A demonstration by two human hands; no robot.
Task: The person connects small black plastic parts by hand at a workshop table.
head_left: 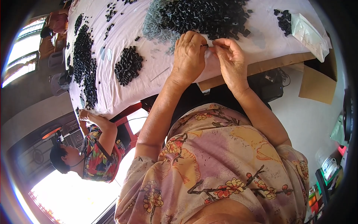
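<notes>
Both my hands meet over the near edge of the cloth-covered table [143, 87], just in front of a big heap of small black plastic pieces [209, 16]. My left hand [189, 56] is closed in a pinch, and a bit of a small black piece [204, 45] shows at its fingertips. Close beside it, my right hand [232, 61] pinches with thumb and forefinger; whatever lies between them is too small to make out. Left of the heap spreads a pile of tiny silvery-grey parts [153, 24]. A thin straight rod [159, 74] lies on the cloth left of my left wrist.
A smaller black pile [128, 66] and a long black one [82, 61] lie to the left. At right are a white plastic bag [307, 33] and an open cardboard box [317, 84]. Another person [100, 153] sits at the table's left corner, hands at its edge.
</notes>
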